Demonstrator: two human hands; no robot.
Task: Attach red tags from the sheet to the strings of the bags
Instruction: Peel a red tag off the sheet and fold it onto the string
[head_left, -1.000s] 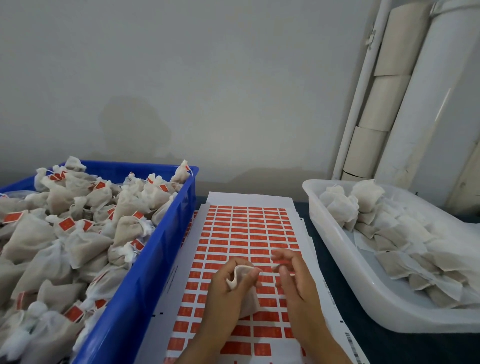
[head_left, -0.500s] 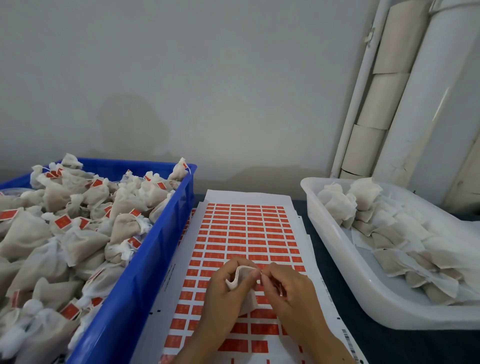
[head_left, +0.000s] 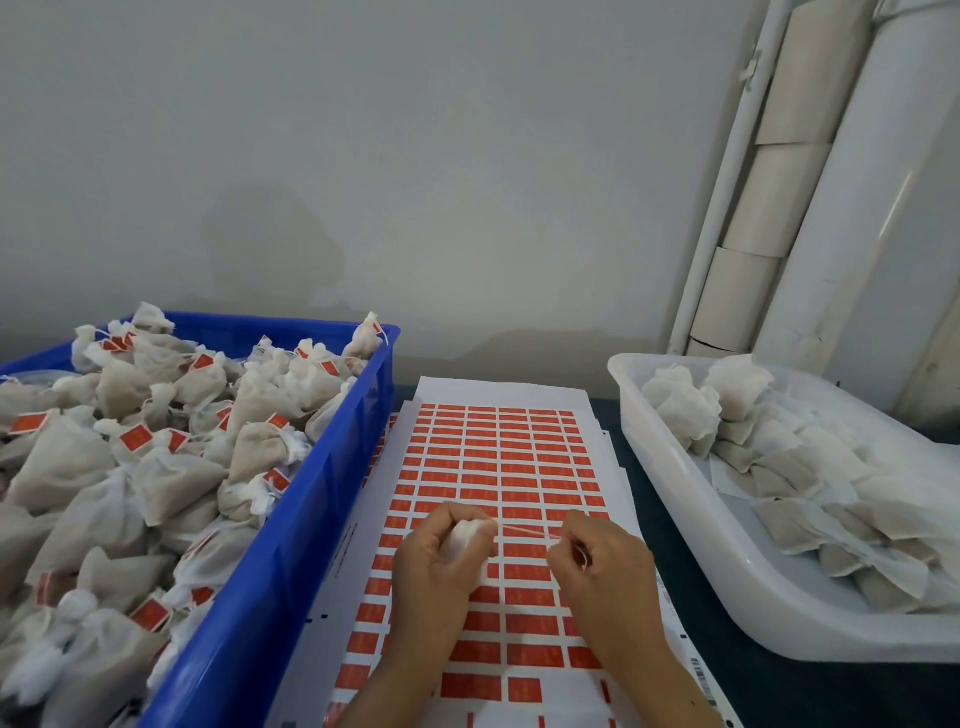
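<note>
Above sheet (head_left: 498, 457), string (head_left: 527, 531) taut between hands

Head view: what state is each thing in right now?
left hand: grips a bag
bag: held, untagged
string: pulled taut between the hands
right hand: pinches the string
tag sheet: flat, partly used
blue crate: heaped, tagged bags
white tub: holds untagged bags

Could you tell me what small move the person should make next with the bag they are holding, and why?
Probably the right hand should lower the string onto a red tag on the sheet beneath. The left hand grips the bag, the string is drawn taut between both hands, and it bears no tag yet.
</note>
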